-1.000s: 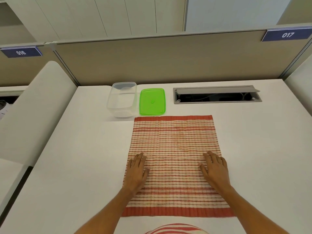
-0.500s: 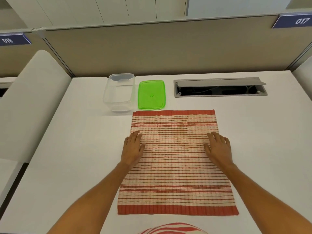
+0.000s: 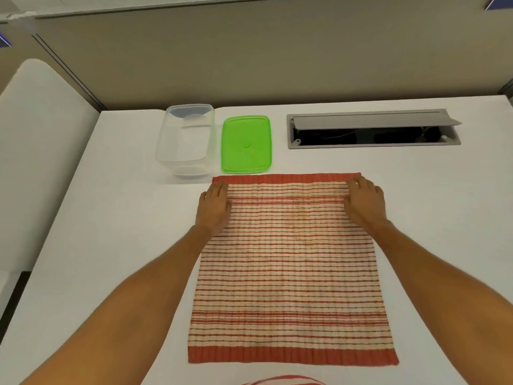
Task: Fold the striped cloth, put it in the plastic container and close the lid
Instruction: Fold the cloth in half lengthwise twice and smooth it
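Observation:
The red-and-cream striped cloth [image 3: 288,268] lies flat and unfolded on the white table. My left hand [image 3: 213,207] rests on its far left corner and my right hand [image 3: 363,202] on its far right corner, fingers curled over the cloth's far edge. Whether the fingers pinch the fabric I cannot tell. Just beyond the cloth stands the clear plastic container [image 3: 186,140], empty and without a lid. The green lid [image 3: 246,144] lies flat on the table to the right of it.
A grey cable hatch [image 3: 372,129] with its flap raised is set into the table at the back right. A beige partition wall [image 3: 277,65] closes off the far side. A white padded divider [image 3: 36,151] borders the left.
Both hands have slid away from me along the cloth, from its middle to its far corners. The camera has tipped down and closer. The cloth, container and lid have stayed in place.

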